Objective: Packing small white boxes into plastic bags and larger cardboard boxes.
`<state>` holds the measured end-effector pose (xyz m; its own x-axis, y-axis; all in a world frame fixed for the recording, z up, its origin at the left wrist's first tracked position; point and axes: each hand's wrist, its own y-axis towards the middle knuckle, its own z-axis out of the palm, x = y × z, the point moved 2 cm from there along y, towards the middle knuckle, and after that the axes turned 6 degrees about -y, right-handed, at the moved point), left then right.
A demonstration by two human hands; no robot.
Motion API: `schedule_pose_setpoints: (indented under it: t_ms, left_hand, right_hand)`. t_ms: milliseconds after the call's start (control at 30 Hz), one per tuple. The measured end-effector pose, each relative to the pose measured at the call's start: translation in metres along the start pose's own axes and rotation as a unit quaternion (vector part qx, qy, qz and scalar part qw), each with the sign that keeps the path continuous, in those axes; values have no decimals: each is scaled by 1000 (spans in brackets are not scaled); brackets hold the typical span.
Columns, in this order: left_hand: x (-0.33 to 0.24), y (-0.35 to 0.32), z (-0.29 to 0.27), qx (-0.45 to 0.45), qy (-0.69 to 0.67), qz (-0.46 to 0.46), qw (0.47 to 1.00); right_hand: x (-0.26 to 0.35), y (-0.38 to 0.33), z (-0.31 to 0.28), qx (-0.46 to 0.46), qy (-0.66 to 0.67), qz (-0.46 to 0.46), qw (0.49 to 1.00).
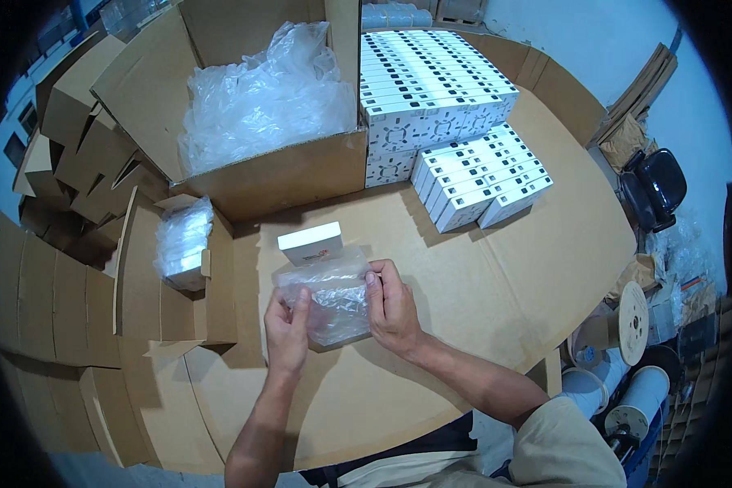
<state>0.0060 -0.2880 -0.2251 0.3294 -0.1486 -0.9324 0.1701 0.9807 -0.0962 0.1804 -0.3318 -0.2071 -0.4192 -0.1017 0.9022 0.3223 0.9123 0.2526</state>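
Observation:
Between my two hands a clear plastic bag [337,305] is stretched out above the cardboard-covered table. My left hand [288,329] pinches its left edge with thumb and fingers. At the upper right edge, my right hand [393,309] grips the plastic, thumb on top. Just beyond the bag a small white box [310,242] stands on the table, its lower part hidden by the plastic. Left of my hands is an open carton [220,281] with several plastic-wrapped boxes [185,244] inside.
A large carton [293,177] full of clear plastic bags [268,102] stands at the back left. Beside it rise stacked white boxes [439,110], with a lower group [480,179] in front. Folded cartons [89,146] crowd the far left. Film rolls [638,398] and a black chair [655,187] are at the right.

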Motion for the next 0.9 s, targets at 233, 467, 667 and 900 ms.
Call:
schedule_pose_setpoints:
  t_ms: [233,467,667,900]
  left_hand:
    - [-8,-8,18,-71,138,125,980]
    - [-11,-9,17,-30,226,146,963]
    - [-10,-8,22,-51,242,201,948]
    - [-10,-1,21,-105,196,191,956]
  right_hand:
    - [3,-1,5,39,29,22,999]
    - [-2,4,2,27,169,137,976]
    - [4,-1,12,-49,51,69,995]
    - [5,-1,15,-32,27,61,997]
